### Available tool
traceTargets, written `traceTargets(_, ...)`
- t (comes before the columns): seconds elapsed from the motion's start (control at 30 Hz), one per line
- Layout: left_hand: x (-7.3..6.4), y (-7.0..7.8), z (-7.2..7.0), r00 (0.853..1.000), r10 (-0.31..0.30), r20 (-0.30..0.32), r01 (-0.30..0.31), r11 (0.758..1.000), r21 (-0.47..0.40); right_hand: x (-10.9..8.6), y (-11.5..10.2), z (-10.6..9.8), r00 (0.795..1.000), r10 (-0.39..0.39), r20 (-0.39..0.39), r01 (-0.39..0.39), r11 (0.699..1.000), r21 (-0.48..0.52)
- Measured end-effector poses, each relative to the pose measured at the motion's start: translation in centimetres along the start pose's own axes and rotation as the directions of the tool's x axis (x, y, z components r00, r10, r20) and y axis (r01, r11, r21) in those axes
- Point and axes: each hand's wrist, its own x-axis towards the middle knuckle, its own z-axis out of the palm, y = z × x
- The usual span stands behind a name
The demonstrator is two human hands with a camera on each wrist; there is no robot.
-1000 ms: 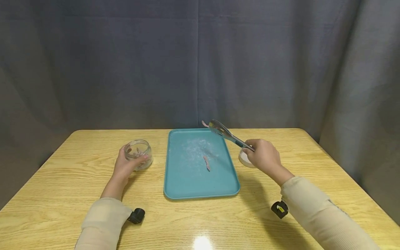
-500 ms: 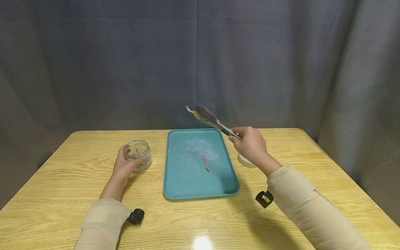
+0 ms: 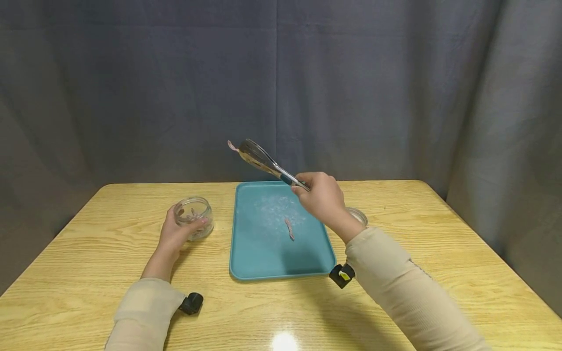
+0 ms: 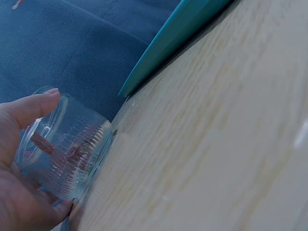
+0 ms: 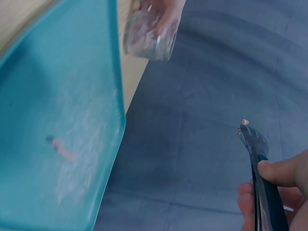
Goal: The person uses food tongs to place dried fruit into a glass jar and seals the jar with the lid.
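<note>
My left hand (image 3: 174, 234) grips a clear ribbed glass jar (image 4: 72, 149) that stands on the table left of the tray. Inside the jar lie several pinkish-brown strips (image 4: 43, 143). Metal tongs (image 3: 263, 161) are in my right hand (image 3: 322, 197), held up above the tray's far edge and pointing left. The tongs pinch a small pale pink strip (image 3: 232, 146), whose end sticks out past their tips. On the teal tray (image 3: 254, 258) a second pinkish strip (image 3: 290, 229) lies near the middle, beside a patch of white powder (image 3: 277, 207).
A round shallow dish or lid (image 3: 358, 215) sits on the wooden table (image 3: 421, 234) right of the tray, partly hidden behind my right wrist. A dark grey curtain (image 3: 175, 97) hangs behind the table's far edge.
My right hand has carried the tongs and the pink strip left and upward, from the tray's right side to above its far edge. The left hand and jar stay put.
</note>
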Motion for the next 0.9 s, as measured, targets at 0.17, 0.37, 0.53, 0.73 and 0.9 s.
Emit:
traceTargets(0.17,0.0,0.1,0.1,1.0,-0.001,-0.001,0.001,1.0,-0.005,0.1,-1.3,0.8,1.0,-0.004,0.002,0.004,1.0,0.027)
traceTargets(0.37,-0.1,0.1,0.0,1.0,0.002,0.01,-0.002,1.0,-0.018,0.1,-2.5,1.9,1.0,-0.012,0.021,0.011,0.998,0.054)
traceTargets(0.53,-0.1,-0.1,-0.1,1.0,-0.007,0.01,0.007,1.0,-0.017,0.0,-3.0,3.2,0.998,-0.024,0.05,0.02,0.997,0.073)
traceTargets(0.73,0.0,-0.2,-0.3,1.0,-0.007,-0.001,0.007,1.0,-0.017,-0.2,-3.6,4.7,0.996,-0.025,0.09,0.019,0.997,0.07)
traceTargets(0.9,0.0,-0.2,-0.3,1.0,-0.008,-0.011,0.008,1.0,-0.023,-0.6,-4.0,6.0,0.995,-0.04,0.095,0.036,0.998,0.045)
